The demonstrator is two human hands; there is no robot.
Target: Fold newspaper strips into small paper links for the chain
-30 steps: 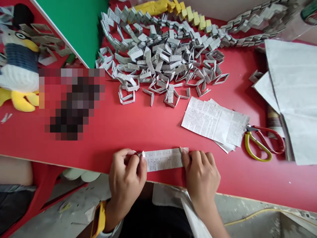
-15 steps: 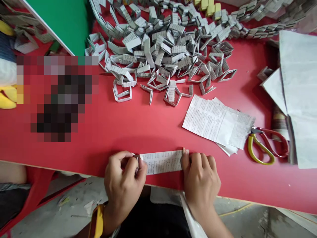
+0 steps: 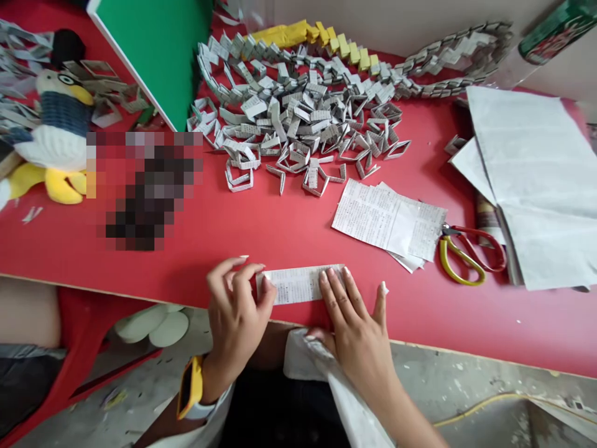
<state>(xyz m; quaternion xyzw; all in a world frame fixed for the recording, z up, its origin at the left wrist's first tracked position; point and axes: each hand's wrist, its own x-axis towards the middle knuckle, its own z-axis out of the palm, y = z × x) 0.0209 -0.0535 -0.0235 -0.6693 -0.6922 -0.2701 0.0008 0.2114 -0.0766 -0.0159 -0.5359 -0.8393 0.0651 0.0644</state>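
Note:
A folded strip of printed paper point(image 3: 296, 286) lies on the red table near its front edge. My left hand point(image 3: 240, 311) has its thumb and index finger closed on the strip's left end, the other fingers bent. Flat on the right part of the strip lies my right hand point(image 3: 357, 317), its fingers stretched out and spread, covering the strip's right end. Beyond the strip, to the right, are loose sheets of printed paper point(image 3: 368, 211). Scissors point(image 3: 466, 255) with one yellow and one red handle lie beside these sheets.
Folded paper links point(image 3: 298, 124) are heaped at the back, with a yellow row point(image 3: 345, 46) behind. A green board point(image 3: 158, 56) stands at left, near a plush bird point(image 3: 60, 137). Large white sheets point(image 3: 536, 186) lie at right. A can point(image 3: 555, 34) is at the far right.
My right hand has gone from bent fingers at the strip's right end to lying flat on it with fingers spread. My left hand stays at the left end. The view has shifted.

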